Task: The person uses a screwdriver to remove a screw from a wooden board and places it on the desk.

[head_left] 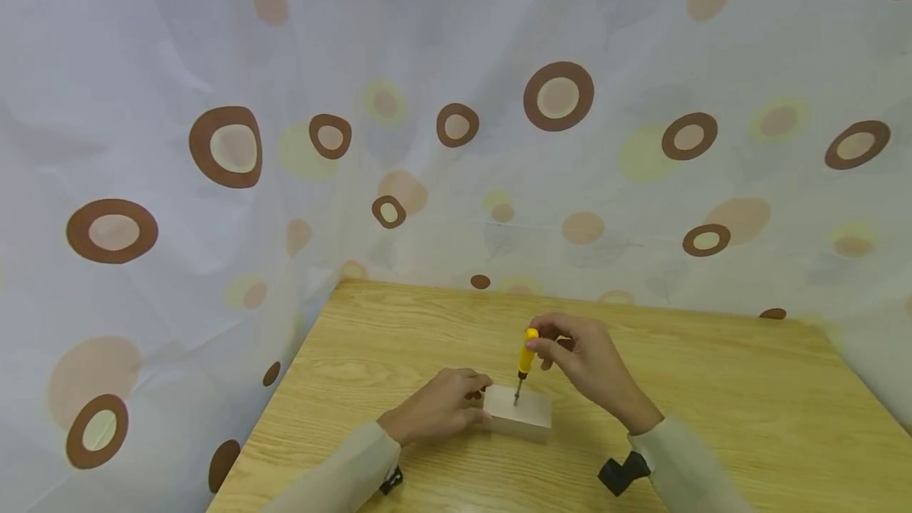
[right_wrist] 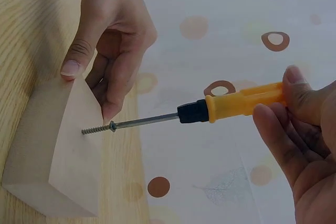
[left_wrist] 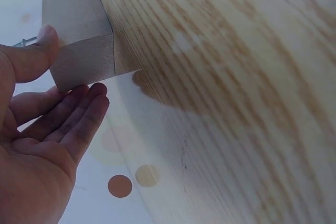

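Narrowly, right grip (head_left: 586, 351) pinches screwdriver (right_wrist: 241, 101); wider left grip (head_left: 440, 406) holds block (right_wrist: 76, 161)

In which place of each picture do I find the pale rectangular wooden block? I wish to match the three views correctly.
Head: the pale rectangular wooden block is in the lower part, slightly right of the centre.
Left wrist: the block is at the upper left.
Right wrist: the block is at the lower left.
Shared landmark: the person's left hand, touching one end of the block in all three views.
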Demonstrator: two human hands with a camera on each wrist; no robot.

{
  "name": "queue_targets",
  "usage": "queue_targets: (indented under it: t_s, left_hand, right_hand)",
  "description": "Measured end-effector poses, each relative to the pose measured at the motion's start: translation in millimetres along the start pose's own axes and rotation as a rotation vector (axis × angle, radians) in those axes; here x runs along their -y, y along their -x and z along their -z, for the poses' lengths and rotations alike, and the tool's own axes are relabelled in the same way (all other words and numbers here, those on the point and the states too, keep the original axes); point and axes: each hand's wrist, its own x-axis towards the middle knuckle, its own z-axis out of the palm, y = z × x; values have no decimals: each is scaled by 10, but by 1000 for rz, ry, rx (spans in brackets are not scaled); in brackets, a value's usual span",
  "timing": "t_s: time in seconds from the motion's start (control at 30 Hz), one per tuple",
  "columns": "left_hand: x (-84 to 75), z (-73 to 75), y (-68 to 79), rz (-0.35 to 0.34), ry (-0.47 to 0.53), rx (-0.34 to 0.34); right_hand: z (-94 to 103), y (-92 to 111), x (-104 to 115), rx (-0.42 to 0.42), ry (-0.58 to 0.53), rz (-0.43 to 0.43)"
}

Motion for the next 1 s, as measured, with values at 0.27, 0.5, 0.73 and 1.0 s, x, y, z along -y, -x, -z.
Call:
queue_targets:
  t_s: [0.27,0.5,0.73,1.0]
  left_hand:
    - [-5,-1,-3,7,18,2]
    - [-26,2,10,1,16,1]
    - [-35,6,14,2,-10,7]
    - [-40,8,6,3,-11,4]
  right_hand:
    - [1,-23,-17,70,-35,11]
    - [-36,19,5,-53,26,-88]
    - [-7,34,37,-51,68,-9]
    - [24,14,48,23,-4,-69]
